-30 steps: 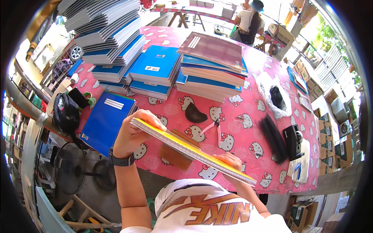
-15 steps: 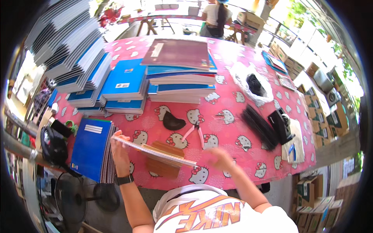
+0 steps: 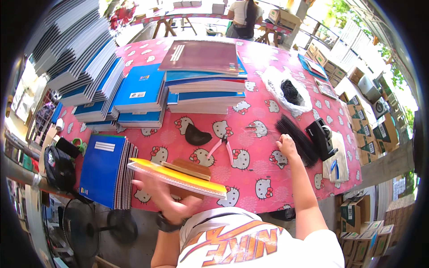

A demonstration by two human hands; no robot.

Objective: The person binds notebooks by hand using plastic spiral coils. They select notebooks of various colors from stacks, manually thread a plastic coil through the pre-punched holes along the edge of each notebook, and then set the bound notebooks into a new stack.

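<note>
Coils [image 3: 300, 142] lie just right of right hand [image 3: 287, 145], slanting far-left to near-right. Left hand [image 3: 172, 204] under notebook [image 3: 178, 176]; can't tell either grip.

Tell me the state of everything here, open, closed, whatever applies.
Yellow notebook: closed, tilted.
Left hand: blurred, grip unclear.
Right hand: fingers curled, at black coils, grip unclear.
Pink-handled pliers: handles spread.
White plastic bag: open.
Nearest blue notebook: closed.
Maroon notebook: closed, flat.

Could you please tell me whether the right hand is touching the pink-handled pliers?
Apart: the head view plainly shows a stretch of pink tablecloth between the right hand and the pink-handled pliers.
</note>
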